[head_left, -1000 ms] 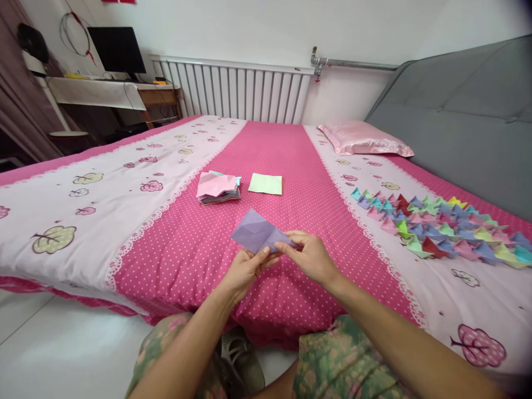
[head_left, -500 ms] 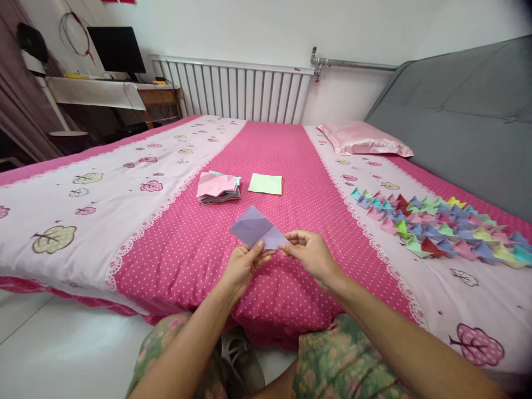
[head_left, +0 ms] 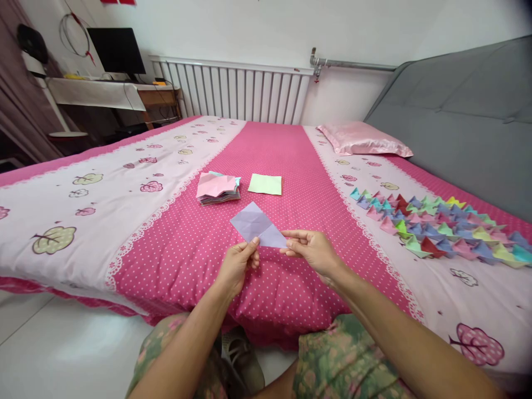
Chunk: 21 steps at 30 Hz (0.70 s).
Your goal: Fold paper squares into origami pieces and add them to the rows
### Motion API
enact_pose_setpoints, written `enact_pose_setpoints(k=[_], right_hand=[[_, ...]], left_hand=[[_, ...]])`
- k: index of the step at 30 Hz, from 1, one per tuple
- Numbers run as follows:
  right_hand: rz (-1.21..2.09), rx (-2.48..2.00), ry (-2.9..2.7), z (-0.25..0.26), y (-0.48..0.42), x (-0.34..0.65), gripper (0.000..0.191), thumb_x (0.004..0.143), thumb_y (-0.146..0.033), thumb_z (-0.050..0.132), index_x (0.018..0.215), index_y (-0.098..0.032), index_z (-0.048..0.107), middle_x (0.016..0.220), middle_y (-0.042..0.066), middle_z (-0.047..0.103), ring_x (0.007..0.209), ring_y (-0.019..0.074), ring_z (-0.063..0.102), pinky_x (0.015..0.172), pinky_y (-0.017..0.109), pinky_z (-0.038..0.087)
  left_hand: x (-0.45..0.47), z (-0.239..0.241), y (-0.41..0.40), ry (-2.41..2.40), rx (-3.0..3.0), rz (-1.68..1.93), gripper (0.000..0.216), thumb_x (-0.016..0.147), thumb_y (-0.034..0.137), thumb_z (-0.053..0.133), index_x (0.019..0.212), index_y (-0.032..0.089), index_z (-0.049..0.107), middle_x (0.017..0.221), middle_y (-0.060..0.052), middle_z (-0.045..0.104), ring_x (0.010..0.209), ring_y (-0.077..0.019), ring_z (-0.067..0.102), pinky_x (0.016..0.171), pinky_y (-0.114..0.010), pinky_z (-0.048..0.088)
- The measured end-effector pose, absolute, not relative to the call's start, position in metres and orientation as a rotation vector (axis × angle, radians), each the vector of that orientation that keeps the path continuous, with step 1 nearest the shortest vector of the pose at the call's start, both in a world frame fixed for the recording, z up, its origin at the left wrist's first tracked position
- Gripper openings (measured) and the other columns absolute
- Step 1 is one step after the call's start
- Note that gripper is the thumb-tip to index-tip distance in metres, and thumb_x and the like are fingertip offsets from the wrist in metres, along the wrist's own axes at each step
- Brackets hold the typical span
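Observation:
A purple sheet of origami paper [head_left: 254, 221], creased and with its lower right part folded over, is held up above the pink dotted bedspread [head_left: 274, 149]. My left hand [head_left: 239, 263] pinches its lower edge between thumb and fingers. At the right corner, my right hand [head_left: 311, 252] grips the paper with thumb and forefinger. Beyond the paper lies a stack of creased coloured sheets [head_left: 218, 187], pink on top. Beside that stack is a smaller pile with a pale green sheet [head_left: 265, 184] uppermost.
Rows of small folded paper shapes [head_left: 444, 226] in many colours stand on the right of the bed. Behind them are a pink pillow [head_left: 366, 138] and a grey headboard [head_left: 461, 105]. A radiator [head_left: 233, 91] runs along the wall; a desk with a monitor [head_left: 117, 51] stands at far left.
The purple paper has tilted so its face looks lighter and has risen slightly. My left hand has shifted a little left and down along its lower edge, while the right keeps the corner.

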State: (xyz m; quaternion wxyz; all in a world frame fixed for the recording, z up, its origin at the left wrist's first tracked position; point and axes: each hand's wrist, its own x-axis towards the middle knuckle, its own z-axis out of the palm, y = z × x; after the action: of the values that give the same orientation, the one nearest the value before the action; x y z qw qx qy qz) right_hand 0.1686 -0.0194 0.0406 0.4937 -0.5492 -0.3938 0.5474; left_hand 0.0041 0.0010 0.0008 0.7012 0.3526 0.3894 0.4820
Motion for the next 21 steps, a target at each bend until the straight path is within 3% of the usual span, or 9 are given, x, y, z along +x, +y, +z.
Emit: enact_pose_setpoints(k=[3, 6, 9, 14, 18, 21], right_hand=[[1.337, -1.313, -0.97, 0.038, -0.018, 0.17, 0.024, 0.069, -0.002, 0.059, 0.09, -0.012, 0.065, 0.076, 0.006, 0.07, 0.065, 0.0129, 0.067, 0.066, 0.023, 0.055], [1.337, -1.313, -1.007, 0.036, -0.017, 0.169, 0.025, 0.07, 0.0, 0.054, 0.09, -0.012, 0.064, 0.079, 0.006, 0.069, 0.065, 0.0118, 0.066, 0.069, 0.025, 0.054], [1.313, -1.309, -1.064, 0.034, -0.016, 0.168, 0.025, 0.071, 0.0, 0.051, 0.088, -0.012, 0.063, 0.08, 0.005, 0.069, 0.068, 0.0121, 0.066, 0.072, 0.028, 0.053], [1.117, -1.364, -1.283, 0.031, -0.016, 0.173, 0.023, 0.072, -0.009, 0.053, 0.093, -0.015, 0.062, 0.092, 0.008, 0.066, 0.082, 0.0168, 0.063, 0.08, 0.037, 0.049], [0.865, -1.456, -1.416, 0.033, -0.017, 0.178, 0.045, 0.068, -0.015, 0.062, 0.112, -0.02, 0.054, 0.115, 0.01, 0.056, 0.105, 0.0214, 0.053, 0.085, 0.038, 0.046], [0.886, -1.41, -1.466, 0.038, -0.019, 0.178, 0.064, 0.067, -0.016, 0.063, 0.126, -0.022, 0.04, 0.113, 0.012, 0.056, 0.092, 0.0194, 0.059, 0.075, 0.034, 0.051]], left_hand=[[0.003, 0.003, 0.001, 0.858, 0.776, 1.042, 0.028, 0.07, 0.03, 0.064, 0.053, 0.011, 0.052, 0.043, 0.001, 0.055, 0.034, -0.0034, 0.047, 0.035, -0.011, 0.036], [0.001, 0.005, 0.002, 0.841, 0.655, 1.026, 0.015, 0.073, 0.021, 0.061, 0.065, 0.011, 0.055, 0.056, -0.003, 0.064, 0.043, -0.0066, 0.057, 0.04, -0.012, 0.043], [0.0, 0.009, 0.002, 0.76, 0.528, 1.022, 0.005, 0.075, 0.012, 0.057, 0.07, 0.011, 0.055, 0.074, -0.009, 0.069, 0.061, -0.0105, 0.065, 0.049, -0.012, 0.048], [-0.004, 0.019, -0.003, 0.481, 0.451, 0.98, 0.015, 0.071, 0.013, 0.049, 0.079, 0.008, 0.061, 0.1, -0.015, 0.065, 0.096, -0.019, 0.06, 0.07, -0.015, 0.051], [-0.005, 0.021, -0.004, 0.451, 0.545, 1.0, 0.038, 0.073, 0.025, 0.047, 0.102, 0.004, 0.061, 0.105, -0.015, 0.063, 0.094, -0.0201, 0.06, 0.072, -0.02, 0.051], [-0.001, 0.017, -0.002, 0.573, 0.657, 1.117, 0.035, 0.077, 0.028, 0.05, 0.101, 0.007, 0.063, 0.101, -0.013, 0.065, 0.085, -0.0159, 0.062, 0.072, -0.02, 0.05]])
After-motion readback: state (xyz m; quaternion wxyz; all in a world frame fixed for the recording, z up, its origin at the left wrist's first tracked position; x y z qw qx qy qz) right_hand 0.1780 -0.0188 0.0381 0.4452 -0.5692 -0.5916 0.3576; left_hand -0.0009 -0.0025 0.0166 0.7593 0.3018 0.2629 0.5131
